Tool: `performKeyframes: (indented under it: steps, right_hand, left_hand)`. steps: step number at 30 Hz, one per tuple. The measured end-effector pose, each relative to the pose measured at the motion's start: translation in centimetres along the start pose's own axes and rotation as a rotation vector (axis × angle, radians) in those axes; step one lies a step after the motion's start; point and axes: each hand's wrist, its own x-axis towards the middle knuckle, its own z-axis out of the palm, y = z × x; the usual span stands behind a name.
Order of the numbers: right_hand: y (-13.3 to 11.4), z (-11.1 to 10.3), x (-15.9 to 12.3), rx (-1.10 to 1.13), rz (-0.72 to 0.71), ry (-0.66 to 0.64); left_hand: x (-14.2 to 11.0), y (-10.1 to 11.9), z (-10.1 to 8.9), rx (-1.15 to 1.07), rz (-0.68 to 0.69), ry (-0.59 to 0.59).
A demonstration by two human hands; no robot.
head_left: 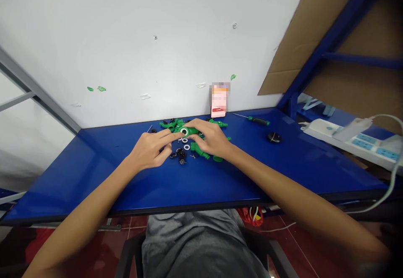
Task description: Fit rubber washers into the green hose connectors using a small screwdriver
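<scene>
A green plastic pipe fitting (192, 131), a white ring (184, 132) set in its face, is held between the fingers of both hands at the centre of a scattered pile of parts on a blue surface (78, 173). The left hand (147, 150) reaches in from the lower left, its fingers (166, 136) partly extended and meeting the fitting from the side, while the right hand (212, 139) arches over from the opposite side, its fingers (192, 124) curved down onto the green body. Neither hand is fully closed, and how firm either hold is cannot be told from this view. Just below the fingers lie two white washers (185, 143), with small black fittings (181, 156) nearby. More green fittings (170, 124) sit just beyond the fingertips, and another (200, 150) lies under the right palm. Well to the right of the fingers rest a screwdriver with a green and black handle (258, 121) and a round black object (274, 137). Farther right, a white power strip (346, 143) lies beside the surface, and a blurred pink packet (219, 101) stands against the wall (126, 51) beyond the pile.
</scene>
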Motion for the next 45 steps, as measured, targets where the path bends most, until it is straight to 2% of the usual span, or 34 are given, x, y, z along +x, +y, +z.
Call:
performKeyframes:
  steps: [6,8,11,13,15,16,18,19,21,24,27,31,36,40,45]
  right_hand:
    - [-0.2,0.3,0.1,-0.052,-0.013,0.078]
    - [0.1,0.6,-0.1,-0.073,0.016,0.091]
    - [0.7,0.8,-0.6,-0.093,0.048,0.057]
    - [1.0,0.7,-0.7,-0.095,0.056,0.015]
    - [1.1,0.7,-0.7,-0.08,0.1,-0.007]
    - [1.1,0.7,-0.6,-0.068,0.138,-0.013]
    - [1.1,0.7,-0.4,-0.041,0.213,-0.028]
    - [1.1,0.7,-0.3,-0.029,0.241,-0.035]
    - [1.1,0.7,-0.1,-0.01,0.272,-0.042]
    - [1.2,0.6,0.0,0.022,0.298,-0.015]
    - [1.0,0.5,0.1,0.117,0.376,0.006]
    - [0.9,0.8,-0.1,0.263,0.44,-0.04]
    - [1.1,1.3,-0.6,0.303,0.393,-0.125]
    - [1.1,1.2,-0.7,0.231,0.343,-0.157]
    - [0.8,0.7,-0.7,0.13,0.304,-0.24]
  left_hand:
    - [-0.1,1.7,1.0,0.219,-0.075,0.197]
    - [-0.1,2.3,1.5,0.187,-0.136,0.177]
    - [0.0,2.4,2.1,-0.017,-0.227,0.067]
    - [0.1,1.8,1.9,-0.178,-0.254,0.001]
    - [0.1,0.5,1.1,-0.328,-0.274,-0.005]
    - [0.1,-0.3,0.5,-0.398,-0.295,0.036]
    - [-0.1,-2.5,-0.7,-0.439,-0.441,0.16]
    - [-0.2,-3.7,-1.3,-0.423,-0.508,0.175]
    - [-0.6,-6.0,-2.1,-0.297,-0.582,0.058]
    - [-1.4,-8.5,-1.8,-0.13,-0.509,-0.261]
    - [-2.0,-9.6,-0.4,-0.026,-0.435,-0.38]
    - [-2.3,-9.9,0.4,-0.025,-0.459,-0.444]
    - [-2.6,-10.4,-1.3,-0.037,-0.48,-0.457]
    - [-3.0,-11.0,-1.7,-0.062,-0.465,-0.536]
    - [-3.3,-11.6,-1.0,-0.092,-0.455,-0.615]
